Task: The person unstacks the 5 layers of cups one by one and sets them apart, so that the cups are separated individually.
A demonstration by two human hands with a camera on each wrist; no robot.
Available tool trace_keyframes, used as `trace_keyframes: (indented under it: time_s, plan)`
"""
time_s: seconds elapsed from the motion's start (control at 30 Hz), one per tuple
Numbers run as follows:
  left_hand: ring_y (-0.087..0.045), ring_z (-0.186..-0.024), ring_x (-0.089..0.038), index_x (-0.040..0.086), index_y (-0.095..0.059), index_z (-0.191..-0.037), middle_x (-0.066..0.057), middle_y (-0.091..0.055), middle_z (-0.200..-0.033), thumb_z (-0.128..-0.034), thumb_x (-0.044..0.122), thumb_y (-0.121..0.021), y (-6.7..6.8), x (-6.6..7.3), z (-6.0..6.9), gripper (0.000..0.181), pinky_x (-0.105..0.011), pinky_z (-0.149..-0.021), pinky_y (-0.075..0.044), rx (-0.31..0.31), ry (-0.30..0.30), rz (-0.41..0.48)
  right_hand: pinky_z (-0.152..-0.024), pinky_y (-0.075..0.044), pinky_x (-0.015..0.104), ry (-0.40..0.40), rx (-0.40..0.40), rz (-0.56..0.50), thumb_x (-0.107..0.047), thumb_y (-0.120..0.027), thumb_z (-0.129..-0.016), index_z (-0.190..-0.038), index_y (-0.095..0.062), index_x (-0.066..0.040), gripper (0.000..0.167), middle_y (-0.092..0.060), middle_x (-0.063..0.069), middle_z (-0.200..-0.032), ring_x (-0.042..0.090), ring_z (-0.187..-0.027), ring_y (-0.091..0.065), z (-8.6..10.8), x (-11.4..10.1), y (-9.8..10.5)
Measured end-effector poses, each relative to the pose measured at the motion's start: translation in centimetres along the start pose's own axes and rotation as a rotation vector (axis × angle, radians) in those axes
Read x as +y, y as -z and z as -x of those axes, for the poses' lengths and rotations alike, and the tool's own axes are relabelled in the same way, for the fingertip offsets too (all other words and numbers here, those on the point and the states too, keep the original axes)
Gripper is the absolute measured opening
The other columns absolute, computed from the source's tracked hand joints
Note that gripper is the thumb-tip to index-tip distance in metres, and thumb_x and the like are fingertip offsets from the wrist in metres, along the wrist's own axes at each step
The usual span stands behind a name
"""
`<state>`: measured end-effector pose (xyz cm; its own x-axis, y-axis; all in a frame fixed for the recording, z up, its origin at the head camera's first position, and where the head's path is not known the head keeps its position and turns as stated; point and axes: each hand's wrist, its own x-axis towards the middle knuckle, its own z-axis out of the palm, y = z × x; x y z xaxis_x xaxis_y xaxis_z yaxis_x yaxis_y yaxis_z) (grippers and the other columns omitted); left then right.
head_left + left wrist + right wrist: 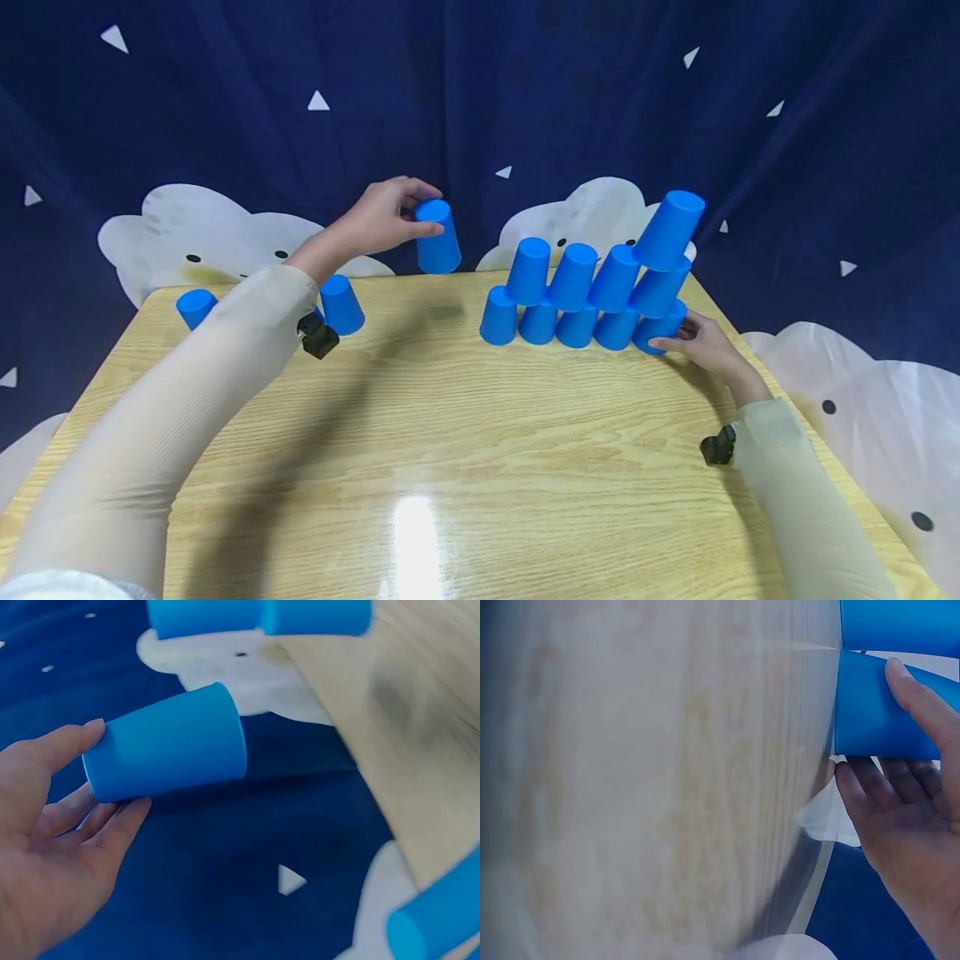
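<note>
My left hand (388, 215) pinches an upside-down blue cup (439, 250) near its closed end and holds it in the air over the back of the table. In the left wrist view the thumb lies on one side of this cup (169, 742), fingers on the other. At right, blue cups (575, 279) stand upside down in two stacked rows, with one top cup (670, 232) at the right end. My right hand (705, 342) holds the rightmost bottom cup (658, 327), thumb in front. In the right wrist view its fingers (885, 787) lie along the far side of that cup (877, 712).
Toward the left of the wooden table (480, 467) stand more blue cups: one cup (342, 307) beside the left forearm and another cup (197, 307) partly behind the sleeve. A dark blue curtain (480, 100) with clouds and triangles hangs behind the table.
</note>
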<state>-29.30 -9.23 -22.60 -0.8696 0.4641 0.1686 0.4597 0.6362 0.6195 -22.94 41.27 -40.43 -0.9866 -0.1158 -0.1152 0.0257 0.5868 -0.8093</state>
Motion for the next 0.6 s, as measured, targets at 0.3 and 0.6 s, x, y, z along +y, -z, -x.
trace_keyframes:
  time_s: [0.3, 0.6]
  plan:
    - [-0.051, -0.122, -0.037, -0.003, -0.053, -0.135, -0.021, -0.052, -0.133, -0.0924, 0.016, -0.07, -0.7, -4.5, 1.6, 0.05, -0.049, -0.1, -0.046, -0.084, 0.055, -0.059, -0.106, -0.037, 0.058, -0.005, 0.003, 0.007, -0.031, -0.07, -0.093, -0.154, -0.018, 0.004, 0.087, -0.033, 0.032, -0.149, 0.049, -0.133, -0.038, 0.2, -0.3, -0.1]
    - [-0.051, -0.123, -0.042, -0.008, -0.053, -0.132, -0.027, -0.053, -0.133, -0.0904, 0.011, -0.071, -1.6, -7.6, 2.6, 0.049, -0.053, -0.102, -0.044, -0.154, 0.091, -0.113, -0.106, -0.036, 0.059, -0.004, 0.003, 0.003, -0.03, -0.071, -0.092, -0.154, -0.018, 0.004, 0.088, -0.033, 0.033, -0.149, 0.049, -0.133, -0.038, 0.1, -0.3, -0.1]
